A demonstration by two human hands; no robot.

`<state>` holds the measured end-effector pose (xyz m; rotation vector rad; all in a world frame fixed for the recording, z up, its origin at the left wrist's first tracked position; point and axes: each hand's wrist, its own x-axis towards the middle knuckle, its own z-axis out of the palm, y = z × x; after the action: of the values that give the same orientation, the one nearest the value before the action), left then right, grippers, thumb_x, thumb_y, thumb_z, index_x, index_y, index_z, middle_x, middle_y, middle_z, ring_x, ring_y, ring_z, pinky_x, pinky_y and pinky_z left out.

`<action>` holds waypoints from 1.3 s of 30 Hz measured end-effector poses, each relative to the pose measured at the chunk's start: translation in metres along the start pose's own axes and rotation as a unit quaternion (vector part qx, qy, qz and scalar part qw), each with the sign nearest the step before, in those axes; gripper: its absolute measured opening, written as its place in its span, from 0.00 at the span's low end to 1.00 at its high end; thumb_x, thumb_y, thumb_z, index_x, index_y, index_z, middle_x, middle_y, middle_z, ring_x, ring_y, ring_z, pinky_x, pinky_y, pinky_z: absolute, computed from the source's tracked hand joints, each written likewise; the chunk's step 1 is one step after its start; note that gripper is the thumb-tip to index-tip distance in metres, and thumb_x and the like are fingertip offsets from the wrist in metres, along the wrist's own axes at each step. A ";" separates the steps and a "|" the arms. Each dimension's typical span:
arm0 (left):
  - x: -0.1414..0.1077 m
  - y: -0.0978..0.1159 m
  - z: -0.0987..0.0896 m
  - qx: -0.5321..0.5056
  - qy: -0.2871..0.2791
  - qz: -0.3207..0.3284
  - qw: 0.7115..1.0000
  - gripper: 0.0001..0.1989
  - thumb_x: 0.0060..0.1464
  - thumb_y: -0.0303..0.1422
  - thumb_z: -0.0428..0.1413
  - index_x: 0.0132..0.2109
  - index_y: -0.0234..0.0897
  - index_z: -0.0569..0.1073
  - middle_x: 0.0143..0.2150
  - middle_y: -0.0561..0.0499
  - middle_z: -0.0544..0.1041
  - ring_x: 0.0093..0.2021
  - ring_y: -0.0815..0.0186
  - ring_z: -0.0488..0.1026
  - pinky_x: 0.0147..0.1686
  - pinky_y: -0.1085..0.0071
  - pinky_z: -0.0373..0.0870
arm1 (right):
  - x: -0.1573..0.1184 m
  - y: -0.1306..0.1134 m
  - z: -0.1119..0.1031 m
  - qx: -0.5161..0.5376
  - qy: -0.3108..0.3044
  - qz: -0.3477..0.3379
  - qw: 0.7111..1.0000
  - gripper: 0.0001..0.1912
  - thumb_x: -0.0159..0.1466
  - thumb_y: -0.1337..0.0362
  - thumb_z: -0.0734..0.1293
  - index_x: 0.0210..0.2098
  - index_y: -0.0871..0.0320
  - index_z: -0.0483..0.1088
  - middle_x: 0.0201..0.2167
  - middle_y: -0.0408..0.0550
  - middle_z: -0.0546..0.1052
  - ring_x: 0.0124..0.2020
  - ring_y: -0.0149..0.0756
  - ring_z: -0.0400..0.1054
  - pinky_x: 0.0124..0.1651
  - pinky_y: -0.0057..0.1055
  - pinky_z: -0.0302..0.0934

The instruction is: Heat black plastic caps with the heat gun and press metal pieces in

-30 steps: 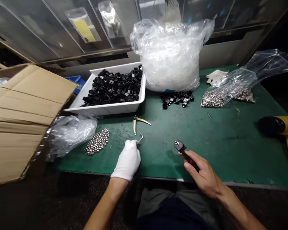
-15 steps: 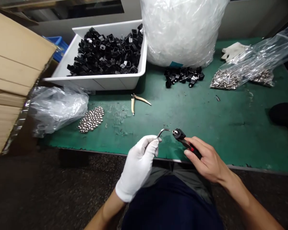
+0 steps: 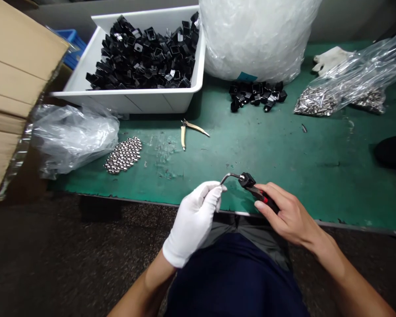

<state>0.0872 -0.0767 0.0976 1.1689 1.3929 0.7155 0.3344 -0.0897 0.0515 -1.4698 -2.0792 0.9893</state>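
Head view: I have the left hand (image 3: 193,224), in a white cotton glove, pinching a bent hex key (image 3: 229,176) between closed fingers. Its tip touches the black block (image 3: 247,179), low centre of the frame, and the bare right hand (image 3: 292,215) wraps its red-marked handle (image 3: 263,198) above the green bench (image 3: 284,176) edge. I judge the step in hand as seating the key; the next move calls for keeping both aligned.

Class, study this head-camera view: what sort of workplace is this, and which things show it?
Probably a factory assembly bench for small parts: a white tray heaped with black plastic parts, a plastic bag of small silver fasteners, and loose metal balls on a green bench mat.
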 end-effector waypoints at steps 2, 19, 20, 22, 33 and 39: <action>0.001 -0.001 0.001 0.005 -0.001 0.000 1.000 0.14 0.65 0.42 0.51 0.46 0.36 0.74 0.29 0.55 0.69 0.27 0.72 0.63 0.30 0.75 0.64 | -0.001 0.001 0.000 0.000 0.000 -0.005 1.000 0.18 0.71 0.57 0.62 0.57 0.55 0.66 0.43 0.51 0.74 0.43 0.43 0.69 0.46 0.38 0.64; -0.005 -0.001 0.016 0.045 -0.028 0.012 0.999 0.13 0.65 0.40 0.51 0.43 0.38 0.78 0.35 0.54 0.78 0.31 0.71 0.69 0.34 0.76 0.67 | -0.006 0.003 -0.009 0.090 -0.046 0.025 0.995 0.16 0.72 0.56 0.62 0.56 0.54 0.66 0.46 0.50 0.73 0.45 0.40 0.69 0.49 0.35 0.62; -0.005 -0.001 0.015 0.048 -0.028 0.015 0.998 0.13 0.65 0.39 0.52 0.44 0.38 0.78 0.35 0.54 0.78 0.32 0.70 0.70 0.35 0.76 0.67 | -0.006 0.002 -0.009 0.101 -0.056 0.030 0.993 0.15 0.72 0.56 0.62 0.56 0.54 0.67 0.47 0.49 0.74 0.46 0.40 0.69 0.49 0.34 0.62; -0.006 -0.002 0.014 0.054 -0.025 0.026 0.998 0.12 0.65 0.39 0.52 0.45 0.39 0.78 0.37 0.54 0.79 0.34 0.70 0.72 0.37 0.76 0.68 | -0.007 0.000 -0.008 0.129 -0.074 0.038 0.988 0.14 0.72 0.56 0.61 0.54 0.53 0.68 0.47 0.49 0.74 0.46 0.40 0.70 0.49 0.34 0.62; -0.010 0.001 0.009 0.111 -0.069 0.057 0.990 0.12 0.69 0.37 0.46 0.45 0.39 0.73 0.34 0.57 0.75 0.31 0.72 0.68 0.37 0.76 0.64 | -0.012 -0.013 0.004 0.216 -0.110 0.104 0.965 0.13 0.74 0.54 0.57 0.45 0.55 0.67 0.34 0.42 0.68 0.35 0.34 0.61 0.40 0.30 0.57; -0.004 -0.003 0.008 0.169 -0.109 0.098 0.975 0.14 0.70 0.35 0.44 0.40 0.38 0.72 0.32 0.57 0.73 0.31 0.73 0.68 0.36 0.75 0.61 | -0.021 -0.016 0.007 0.266 -0.146 0.158 0.940 0.13 0.73 0.52 0.59 0.40 0.55 0.66 0.33 0.41 0.65 0.35 0.33 0.57 0.39 0.31 0.54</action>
<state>0.0936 -0.0833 0.0952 1.6204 1.2527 0.4773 0.3271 -0.1141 0.0604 -1.4439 -1.5727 1.8230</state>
